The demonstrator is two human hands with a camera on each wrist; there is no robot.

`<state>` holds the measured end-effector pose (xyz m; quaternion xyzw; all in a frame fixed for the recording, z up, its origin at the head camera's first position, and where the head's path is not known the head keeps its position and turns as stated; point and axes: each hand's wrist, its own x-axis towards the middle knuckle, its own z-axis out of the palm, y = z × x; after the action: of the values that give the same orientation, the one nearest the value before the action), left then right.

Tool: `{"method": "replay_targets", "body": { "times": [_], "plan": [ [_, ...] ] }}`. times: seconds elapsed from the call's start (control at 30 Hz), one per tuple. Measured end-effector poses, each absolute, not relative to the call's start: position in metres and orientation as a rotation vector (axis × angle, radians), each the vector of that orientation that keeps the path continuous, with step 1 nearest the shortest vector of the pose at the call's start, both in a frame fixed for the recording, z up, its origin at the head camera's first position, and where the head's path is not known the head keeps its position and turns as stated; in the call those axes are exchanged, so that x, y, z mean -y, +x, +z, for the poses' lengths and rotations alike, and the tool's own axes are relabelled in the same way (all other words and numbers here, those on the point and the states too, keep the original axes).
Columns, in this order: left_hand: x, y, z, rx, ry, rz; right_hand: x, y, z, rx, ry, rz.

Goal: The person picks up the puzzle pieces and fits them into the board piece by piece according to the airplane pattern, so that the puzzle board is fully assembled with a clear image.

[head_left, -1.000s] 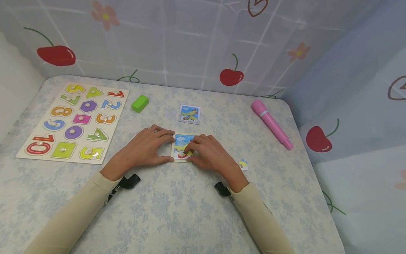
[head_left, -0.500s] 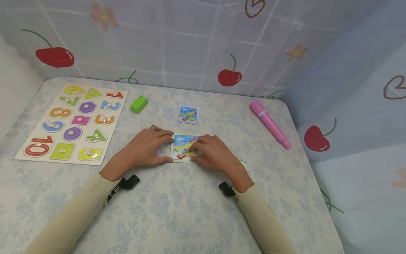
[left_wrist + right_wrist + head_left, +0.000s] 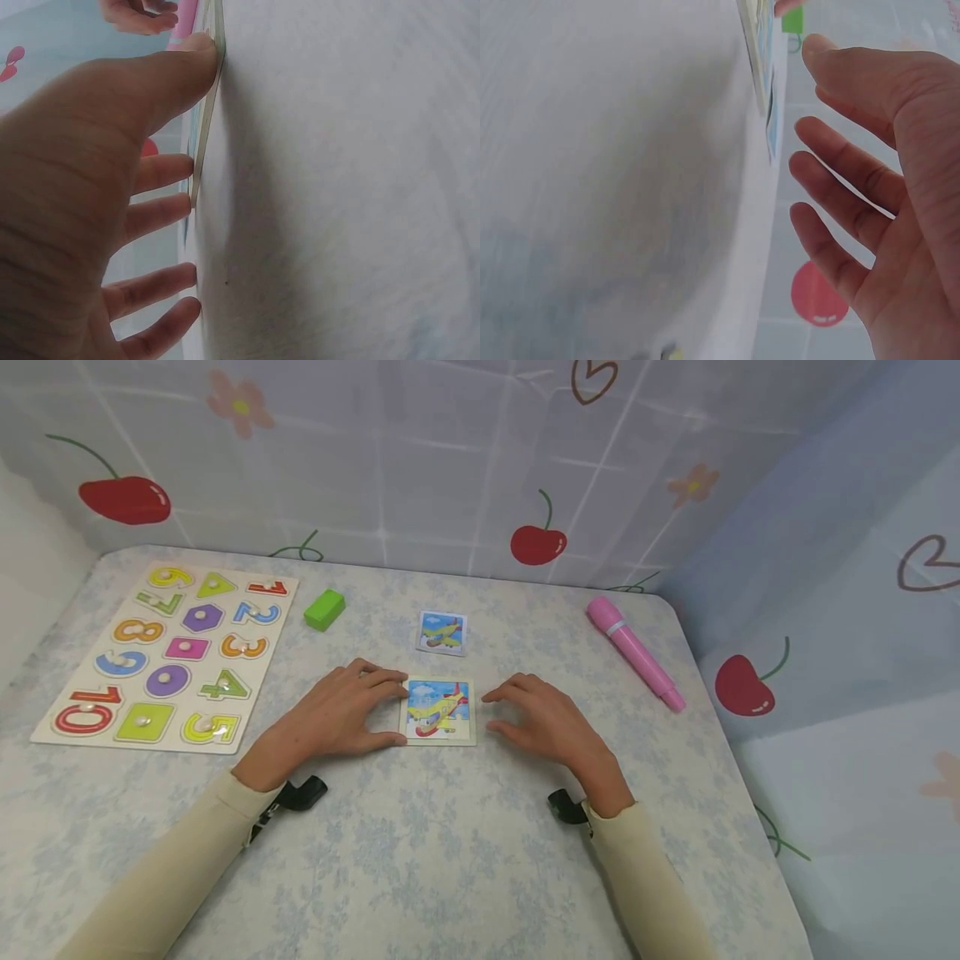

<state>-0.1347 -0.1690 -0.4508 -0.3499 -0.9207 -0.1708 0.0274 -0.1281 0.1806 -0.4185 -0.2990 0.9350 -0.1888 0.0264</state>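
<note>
A small jigsaw puzzle (image 3: 438,710) with a yellow airplane picture lies in its pale frame in the middle of the table. My left hand (image 3: 341,710) rests against its left side, thumb at the near corner and fingertips at the far one. In the left wrist view the thumb (image 3: 161,79) touches the frame's edge. Just off the right side, my right hand (image 3: 543,718) hovers with spread, slightly bent fingers and nothing between them. A matching airplane picture card (image 3: 442,633) lies beyond the puzzle. A small yellow-marked piece (image 3: 673,352) shows at the bottom of the right wrist view.
A number-and-shape peg board (image 3: 172,647) lies at the left, with a green block (image 3: 325,610) beside it. A pink microphone-like toy (image 3: 636,653) lies at the right. A patterned curtain (image 3: 450,468) hangs behind the table's far edge.
My right hand has let go of the puzzle and moved right, uncovering the picture. A small loose piece at the right is now hidden behind that hand. My left hand stays at the frame.
</note>
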Motion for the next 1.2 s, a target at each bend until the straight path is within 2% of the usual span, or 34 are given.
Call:
{"method": "replay_targets", "body": {
  "times": [0.53, 1.2],
  "plan": [
    [0.169, -0.135, -0.453, 2.845, -1.075, -0.544, -0.223, -0.115, -0.421, -2.91, -0.752, -0.64],
    [0.169, -0.135, -0.451, 2.844, -1.077, -0.546, -0.274, -0.093, -0.429, -2.901, -0.708, -0.638]
  ]
}}
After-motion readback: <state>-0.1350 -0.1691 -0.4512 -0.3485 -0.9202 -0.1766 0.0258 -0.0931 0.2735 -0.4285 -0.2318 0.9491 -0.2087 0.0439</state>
